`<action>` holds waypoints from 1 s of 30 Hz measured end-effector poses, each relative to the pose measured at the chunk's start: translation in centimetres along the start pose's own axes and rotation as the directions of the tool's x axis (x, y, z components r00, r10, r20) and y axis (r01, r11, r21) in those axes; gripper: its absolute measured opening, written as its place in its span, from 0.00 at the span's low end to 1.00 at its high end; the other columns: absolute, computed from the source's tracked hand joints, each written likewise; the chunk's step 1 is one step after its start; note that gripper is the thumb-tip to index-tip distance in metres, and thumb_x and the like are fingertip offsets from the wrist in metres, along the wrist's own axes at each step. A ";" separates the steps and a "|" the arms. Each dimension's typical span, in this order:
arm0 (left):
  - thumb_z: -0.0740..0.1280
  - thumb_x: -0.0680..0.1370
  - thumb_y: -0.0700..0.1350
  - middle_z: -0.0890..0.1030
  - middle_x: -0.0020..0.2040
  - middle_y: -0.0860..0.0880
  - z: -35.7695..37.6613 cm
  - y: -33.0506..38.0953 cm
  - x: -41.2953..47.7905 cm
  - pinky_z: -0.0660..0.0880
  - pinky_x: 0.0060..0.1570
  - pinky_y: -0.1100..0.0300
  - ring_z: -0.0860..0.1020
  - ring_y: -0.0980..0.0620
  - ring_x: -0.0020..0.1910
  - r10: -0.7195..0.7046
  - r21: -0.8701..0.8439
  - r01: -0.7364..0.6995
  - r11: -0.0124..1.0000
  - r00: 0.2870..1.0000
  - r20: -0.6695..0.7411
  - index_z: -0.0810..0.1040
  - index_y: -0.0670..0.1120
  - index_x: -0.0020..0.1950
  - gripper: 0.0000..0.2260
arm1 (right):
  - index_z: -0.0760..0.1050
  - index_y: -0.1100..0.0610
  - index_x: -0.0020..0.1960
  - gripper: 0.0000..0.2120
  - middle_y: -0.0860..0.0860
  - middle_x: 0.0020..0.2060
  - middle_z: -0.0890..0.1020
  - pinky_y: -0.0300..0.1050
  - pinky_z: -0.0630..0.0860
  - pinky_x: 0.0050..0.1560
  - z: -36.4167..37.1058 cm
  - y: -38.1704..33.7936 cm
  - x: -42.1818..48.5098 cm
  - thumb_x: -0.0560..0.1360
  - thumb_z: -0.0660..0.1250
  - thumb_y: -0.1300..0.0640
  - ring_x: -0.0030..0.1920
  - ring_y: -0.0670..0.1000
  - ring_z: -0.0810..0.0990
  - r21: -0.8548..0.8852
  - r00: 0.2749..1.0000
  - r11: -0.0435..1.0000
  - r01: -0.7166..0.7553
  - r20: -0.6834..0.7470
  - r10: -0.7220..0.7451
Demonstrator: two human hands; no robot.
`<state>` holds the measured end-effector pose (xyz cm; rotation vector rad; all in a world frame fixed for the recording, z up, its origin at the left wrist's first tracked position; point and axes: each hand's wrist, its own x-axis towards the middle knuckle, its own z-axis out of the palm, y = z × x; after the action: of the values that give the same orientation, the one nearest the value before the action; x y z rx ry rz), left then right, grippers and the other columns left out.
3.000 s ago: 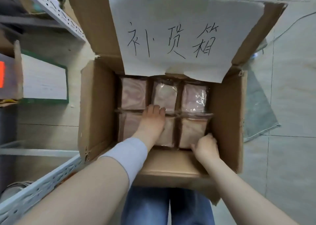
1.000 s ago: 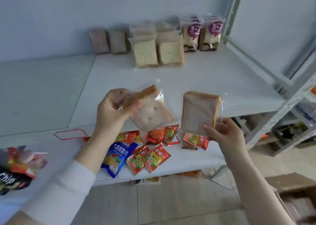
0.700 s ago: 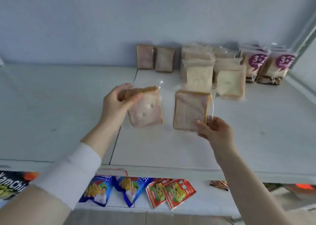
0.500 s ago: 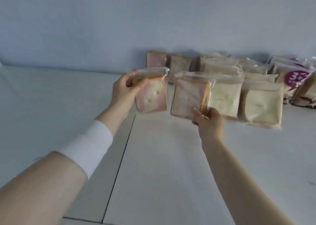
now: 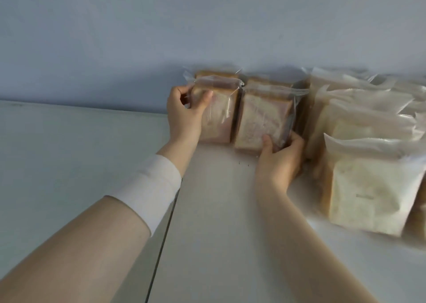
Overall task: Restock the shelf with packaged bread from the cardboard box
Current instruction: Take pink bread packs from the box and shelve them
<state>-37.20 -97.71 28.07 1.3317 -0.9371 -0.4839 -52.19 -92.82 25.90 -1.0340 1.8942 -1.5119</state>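
- The left hand [image 5: 184, 116] is near the middle of the frame, a bit above center. Its fingers and thumb curl round the top left corner of the left pack [image 5: 219, 118], so it grips that pack.
- The left pack is sliced bread in a clear bag. It stands upright with its bottom edge on the white shelf [image 5: 219, 222].
- The right hand [image 5: 279, 160] is lower, just right of the middle. Its thumb presses the front of the right pack [image 5: 262, 118]. Its fingers wrap round the lower right side, so it grips that pack.
- The right pack is bread in a clear bag too. It stands upright on the shelf, just beside the left pack. It is hard to tell if the two touch.
- Two back packs [image 5: 214, 74] stand right behind these two, against the blue-grey wall [image 5: 161, 37] in the top half of the frame.
- Pale packs [image 5: 368, 187] of lighter bread stand in rows on the right side of the frame, from the wall down to the lower right. The right hand is just beside them.
- A white band [image 5: 149, 187] wraps the left arm, left of the middle.
- A dark seam [image 5: 161, 245] runs down the shelf to the bottom edge of the frame.
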 end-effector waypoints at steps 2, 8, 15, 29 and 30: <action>0.73 0.70 0.48 0.75 0.45 0.53 0.1 0.3 -0.2 0.69 0.40 0.76 0.73 0.57 0.43 0.004 0.028 -0.004 1.000 1.000 0.003 0.71 0.48 0.48 0.13 | 0.66 0.57 0.68 0.23 0.55 0.66 0.70 0.52 0.57 0.70 0.2 -0.3 0.1 0.75 0.66 0.54 0.67 0.57 0.66 -0.099 1.000 0.995 -0.013 -0.006 0.012; 0.71 0.73 0.48 0.71 0.64 0.40 -3.0 2.9 -2.6 0.64 0.66 0.57 0.69 0.45 0.65 0.018 0.316 -0.050 0.947 0.994 0.104 0.66 0.38 0.67 0.28 | 0.44 0.60 0.76 0.38 0.58 0.75 0.56 0.50 0.49 0.74 -2.2 -1.5 -2.5 0.76 0.64 0.54 0.75 0.57 0.52 -0.263 0.987 0.962 0.078 0.155 -0.038; 0.73 0.70 0.46 0.72 0.59 0.41 -9.1 7.2 -13.6 0.67 0.54 0.50 0.70 0.41 0.60 0.253 0.374 -0.749 0.548 0.574 0.779 0.71 0.41 0.62 0.23 | 0.63 0.56 0.70 0.27 0.56 0.67 0.65 0.51 0.66 0.64 -12.8 0.1 -12.4 0.73 0.68 0.58 0.67 0.57 0.64 -0.601 0.885 0.653 0.462 0.359 -0.296; 0.62 0.76 0.41 0.68 0.60 0.43 3.0 17.9 -52.2 0.68 0.53 0.53 0.69 0.44 0.58 0.154 -0.209 -0.943 0.259 -0.174 0.973 0.64 0.44 0.63 0.17 | 0.66 0.57 0.65 0.25 0.58 0.62 0.66 0.55 0.71 0.58 -52.1 11.7 -22.5 0.70 0.69 0.59 0.63 0.60 0.64 -0.852 0.975 0.500 -0.154 -0.214 -0.064; 0.62 0.76 0.42 0.68 0.60 0.43 4.2 18.1 -56.2 0.68 0.54 0.52 0.69 0.44 0.59 0.141 -0.251 -0.936 0.249 -0.221 0.965 0.64 0.44 0.63 0.16 | 0.66 0.56 0.65 0.25 0.57 0.62 0.65 0.55 0.72 0.57 -55.4 13.5 -23.5 0.70 0.69 0.58 0.63 0.59 0.64 -0.847 0.967 0.487 -0.213 -0.254 -0.019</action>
<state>-76.03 -53.08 28.58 0.6010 -3.0541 0.0562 -84.55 -40.27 25.46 -1.1093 2.9530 -0.4921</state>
